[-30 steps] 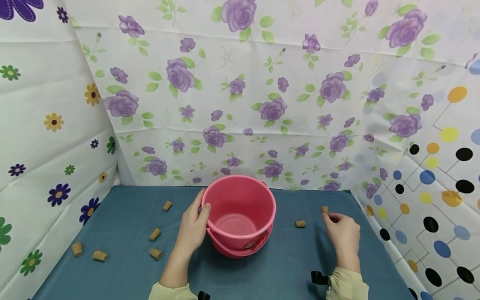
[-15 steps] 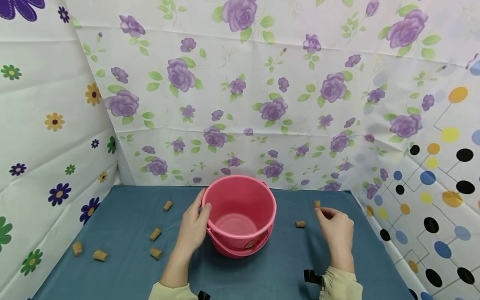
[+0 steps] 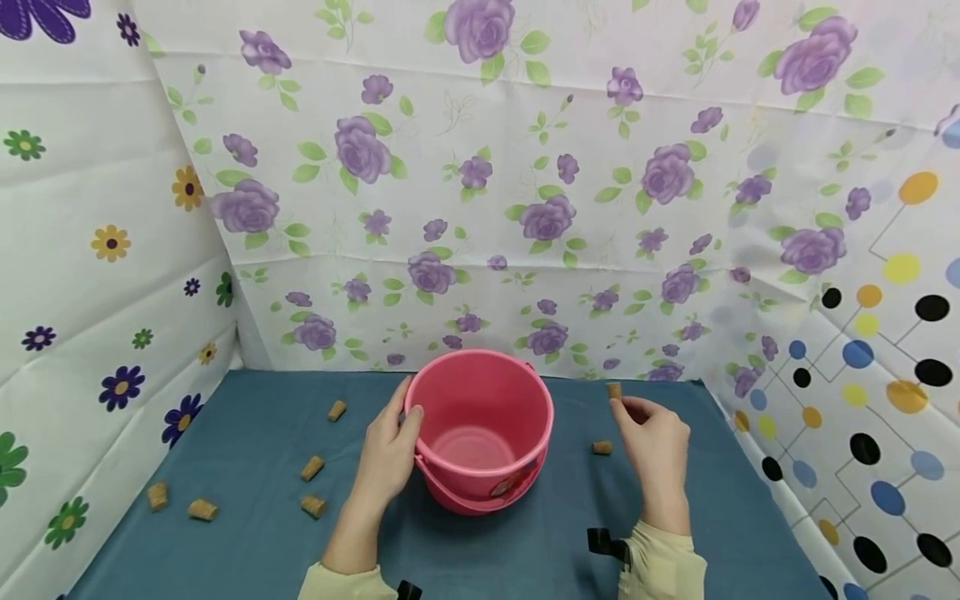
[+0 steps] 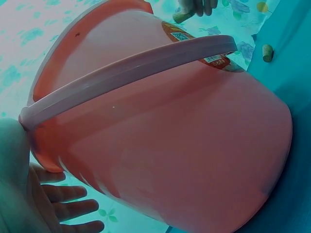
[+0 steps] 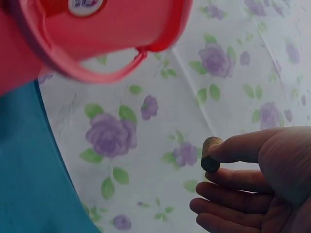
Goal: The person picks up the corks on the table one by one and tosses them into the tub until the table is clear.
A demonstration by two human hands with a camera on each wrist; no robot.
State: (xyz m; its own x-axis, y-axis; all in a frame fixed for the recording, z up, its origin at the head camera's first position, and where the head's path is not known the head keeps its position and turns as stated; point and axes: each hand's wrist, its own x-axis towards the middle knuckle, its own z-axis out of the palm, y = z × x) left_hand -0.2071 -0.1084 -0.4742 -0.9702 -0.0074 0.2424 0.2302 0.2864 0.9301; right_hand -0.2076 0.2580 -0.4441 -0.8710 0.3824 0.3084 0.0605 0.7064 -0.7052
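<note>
A pink bucket point(image 3: 480, 487) stands on the blue cloth, its mouth tilted toward the head camera and no cork visible inside. My left hand point(image 3: 390, 446) holds its left rim, thumb over the edge and fingers along the outside. In the left wrist view the bucket's handle point(image 4: 131, 68) hangs down across its wall. Between thumb and index finger, my right hand point(image 3: 656, 446) pinches a cork point(image 5: 212, 154), raised right of the bucket; the other fingers are extended. Another cork point(image 3: 602, 447) lies on the cloth between the bucket and my right hand.
Several corks lie left of the bucket, among them a far cork point(image 3: 337, 410), a middle cork point(image 3: 312, 467) and a cork at the left edge point(image 3: 157, 497). A flowered sheet point(image 3: 480, 208) rises behind the blue cloth point(image 3: 540, 558), with patterned sheets at both sides.
My right hand has moved left and upward with the pinched cork, nearer the bucket. My left hand and the bucket have stayed in place.
</note>
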